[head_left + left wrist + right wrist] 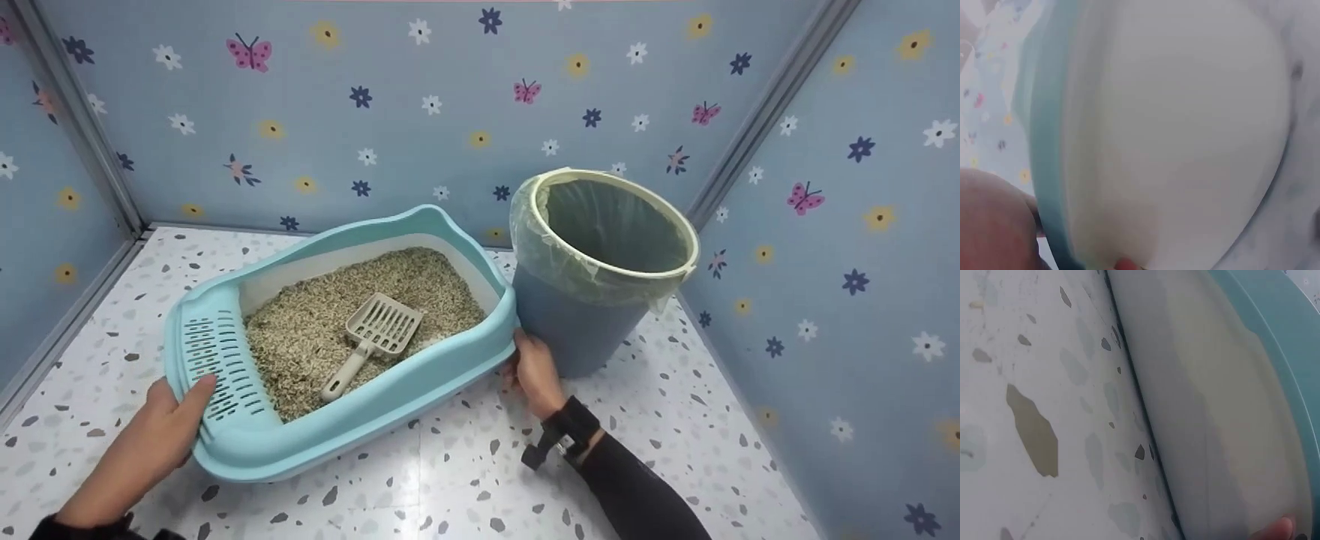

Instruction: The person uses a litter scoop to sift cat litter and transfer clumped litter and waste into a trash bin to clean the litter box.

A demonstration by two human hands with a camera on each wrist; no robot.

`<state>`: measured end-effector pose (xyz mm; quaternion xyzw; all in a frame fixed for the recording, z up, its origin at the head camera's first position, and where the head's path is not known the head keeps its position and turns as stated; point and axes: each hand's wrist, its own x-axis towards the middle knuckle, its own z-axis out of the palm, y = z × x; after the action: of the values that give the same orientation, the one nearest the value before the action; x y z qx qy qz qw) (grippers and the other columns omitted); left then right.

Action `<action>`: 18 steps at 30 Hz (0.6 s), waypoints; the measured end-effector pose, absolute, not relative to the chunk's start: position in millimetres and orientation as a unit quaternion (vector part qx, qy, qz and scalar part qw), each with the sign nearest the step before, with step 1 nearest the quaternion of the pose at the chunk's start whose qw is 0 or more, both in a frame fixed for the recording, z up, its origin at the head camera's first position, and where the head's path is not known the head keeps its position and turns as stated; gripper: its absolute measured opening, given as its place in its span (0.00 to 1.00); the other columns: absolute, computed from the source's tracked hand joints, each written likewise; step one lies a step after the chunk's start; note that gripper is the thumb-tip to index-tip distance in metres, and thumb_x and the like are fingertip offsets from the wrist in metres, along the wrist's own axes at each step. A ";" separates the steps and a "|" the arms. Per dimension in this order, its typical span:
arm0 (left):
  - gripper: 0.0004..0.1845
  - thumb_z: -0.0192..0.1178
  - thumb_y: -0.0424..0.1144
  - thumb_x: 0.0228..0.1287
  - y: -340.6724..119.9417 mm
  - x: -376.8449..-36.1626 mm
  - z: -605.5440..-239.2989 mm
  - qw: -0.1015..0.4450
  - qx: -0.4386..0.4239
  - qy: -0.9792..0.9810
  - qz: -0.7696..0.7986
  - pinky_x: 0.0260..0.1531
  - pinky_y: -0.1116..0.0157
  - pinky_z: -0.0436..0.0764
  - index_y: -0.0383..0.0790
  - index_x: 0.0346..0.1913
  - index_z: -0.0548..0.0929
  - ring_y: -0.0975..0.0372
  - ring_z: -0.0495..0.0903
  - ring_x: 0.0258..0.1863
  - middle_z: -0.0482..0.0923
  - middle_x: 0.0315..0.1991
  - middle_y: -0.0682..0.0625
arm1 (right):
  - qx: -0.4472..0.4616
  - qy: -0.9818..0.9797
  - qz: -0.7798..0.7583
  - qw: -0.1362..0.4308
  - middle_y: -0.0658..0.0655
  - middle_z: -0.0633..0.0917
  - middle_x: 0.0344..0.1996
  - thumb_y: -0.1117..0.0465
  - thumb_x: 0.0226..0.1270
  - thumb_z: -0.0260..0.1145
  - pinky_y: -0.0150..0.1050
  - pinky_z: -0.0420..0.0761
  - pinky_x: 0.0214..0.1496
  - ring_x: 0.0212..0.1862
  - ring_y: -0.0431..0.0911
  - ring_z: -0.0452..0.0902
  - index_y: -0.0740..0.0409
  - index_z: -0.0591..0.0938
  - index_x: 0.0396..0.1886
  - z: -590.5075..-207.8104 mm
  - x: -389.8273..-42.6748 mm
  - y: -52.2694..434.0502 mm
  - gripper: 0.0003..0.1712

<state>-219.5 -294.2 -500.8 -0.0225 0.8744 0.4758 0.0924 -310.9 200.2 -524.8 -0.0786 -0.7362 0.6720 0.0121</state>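
Observation:
A light blue litter box (420, 382) with a white lower tray sits at an angle on the speckled floor. Brown pellet litter (300, 322) fills it, and a beige slotted litter scoop (384, 324) lies on top, handle toward the near side. My left hand (150, 439) grips the box's left end, thumb over the perforated step (225, 360). In the left wrist view a fingertip (1126, 264) shows against the white tray wall. At the right near corner my right hand (536, 375) holds the box under its rim; its other fingers are mostly hidden.
A grey trash bin (577, 330) lined with a translucent bag (551, 255) stands right beside the box's right end, close behind my right hand. Flower-and-butterfly wall panels (420, 150) enclose the floor at the back and both sides, with grey metal strips (772, 105) at the corners.

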 end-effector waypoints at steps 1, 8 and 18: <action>0.47 0.32 0.65 0.91 -291.6 -216.7 -501.1 0.091 -0.031 0.879 0.467 0.33 0.57 0.79 0.19 0.81 0.53 0.50 0.84 0.35 0.81 0.45 0.35 | -0.084 -0.737 0.671 0.012 0.53 0.77 0.18 0.43 0.93 0.49 0.38 0.65 0.19 0.18 0.44 0.71 0.57 0.78 0.39 -525.0 -311.7 200.0 0.26; 0.51 0.29 0.68 0.89 -290.3 -216.8 -503.0 0.082 -0.075 0.901 0.420 0.40 0.55 0.75 0.14 0.77 0.48 0.45 0.81 0.44 0.78 0.45 0.35 | -0.092 -0.766 0.635 0.021 0.53 0.77 0.23 0.45 0.94 0.47 0.35 0.67 0.21 0.20 0.44 0.70 0.56 0.78 0.45 -522.5 -304.5 196.5 0.23; 0.51 0.31 0.71 0.88 -320.9 -259.4 -507.5 0.085 -0.018 0.890 0.448 0.42 0.62 0.79 0.21 0.82 0.51 0.52 0.87 0.37 0.85 0.44 0.41 | -0.041 -0.753 0.657 0.012 0.52 0.73 0.23 0.51 0.97 0.43 0.34 0.63 0.22 0.19 0.42 0.61 0.57 0.72 0.39 -526.6 -263.8 190.8 0.22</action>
<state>-259.4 -320.9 -507.5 -0.0184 0.8897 0.4482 0.0852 -263.8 190.8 -526.6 -0.0412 -0.7531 0.6565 0.0115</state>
